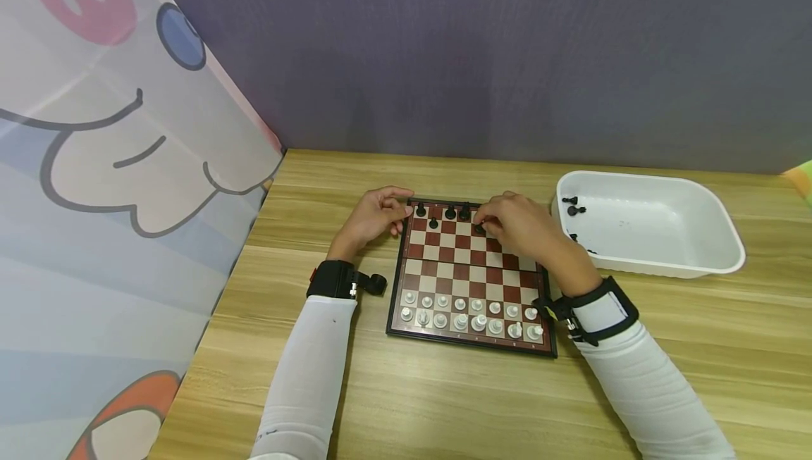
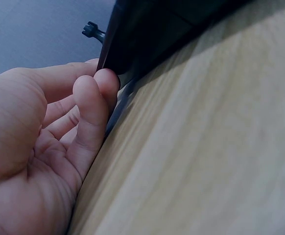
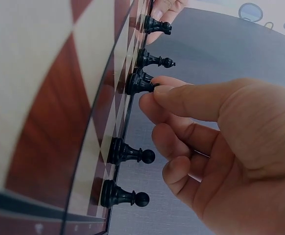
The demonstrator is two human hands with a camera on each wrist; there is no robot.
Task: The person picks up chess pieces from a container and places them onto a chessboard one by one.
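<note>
A folding chessboard [image 1: 454, 256] lies on the wooden table. My right hand [image 1: 517, 224] is over its far right side, thumb and index finger pinching the top of a black chess piece [image 3: 139, 84] that stands on the board; its head is hidden by the fingertips. Two black pawns [image 3: 132, 155] stand closer in the right wrist view, a black bishop [image 3: 154, 59] farther off. At the far left corner my left hand [image 1: 374, 215] holds the board's edge, thumb over it and bent fingertips against the side. A black rook [image 2: 93, 32] shows past that edge.
White chess pieces [image 1: 478, 320] fill the two near rows. To the right of the board, a white plastic tray [image 1: 666, 263] holds several black pieces [image 1: 574, 210] at its left end. A grey partition [image 1: 476, 58] rises behind the table, and a cartoon-printed panel [image 1: 114, 185] borders the left.
</note>
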